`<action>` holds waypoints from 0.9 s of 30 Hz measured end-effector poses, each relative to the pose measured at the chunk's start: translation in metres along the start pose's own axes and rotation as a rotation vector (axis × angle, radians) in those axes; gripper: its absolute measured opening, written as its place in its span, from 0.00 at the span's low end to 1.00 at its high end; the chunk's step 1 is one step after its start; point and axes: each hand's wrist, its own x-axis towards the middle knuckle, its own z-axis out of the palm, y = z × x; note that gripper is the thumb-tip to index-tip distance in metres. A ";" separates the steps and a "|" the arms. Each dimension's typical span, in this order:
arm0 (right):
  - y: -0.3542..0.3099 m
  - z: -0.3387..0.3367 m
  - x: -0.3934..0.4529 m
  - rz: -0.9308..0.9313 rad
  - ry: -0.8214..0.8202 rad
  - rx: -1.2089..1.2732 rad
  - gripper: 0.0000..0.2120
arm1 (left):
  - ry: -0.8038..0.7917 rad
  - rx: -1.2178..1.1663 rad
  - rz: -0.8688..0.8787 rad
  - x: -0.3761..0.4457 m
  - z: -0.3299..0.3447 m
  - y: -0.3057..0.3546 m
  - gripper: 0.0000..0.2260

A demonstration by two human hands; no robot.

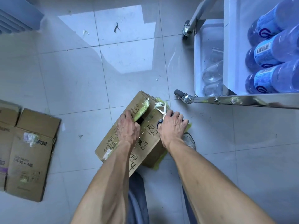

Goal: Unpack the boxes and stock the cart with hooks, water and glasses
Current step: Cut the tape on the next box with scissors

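Floor point(68, 81): pale tiles, scuffed, with small scraps of debris; everything we list stands or lies on it.

Cart point(226, 101): steel frame on castors, at our upper right. Its upper shelf holds water bottles point(271, 50) lying on their sides, blue labels showing. The lower tray holds glasses point(212, 73), clear, lying down.

Flat boxes point(30, 152): flattened cardboard at our left, well apart from the cart, with torn tape and printed text.

Box point(145, 143): brown cardboard, on the floor between our arms, just beside the cart's near castor. Yellow-green tape along its edges, partly torn; a dark gap shows at the top seam. We cannot tell its contents.

Left hand point(128, 128): on the box top, fingers curled into the gap at the seam, gripping the flap edge.

Right hand point(172, 126): on the box's right top edge, fingers clenched round the scissors' handle.

Shoe point(189, 140): pale, just beside the box, below our right wrist.

Scissors point(163, 113): dark handles, bright blades pointing away from us, tips at the torn tape on the box's far end.
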 end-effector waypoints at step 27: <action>-0.065 -0.006 -0.053 -0.169 0.057 0.055 0.14 | 0.191 -0.607 -1.022 -0.020 -0.048 -0.064 0.52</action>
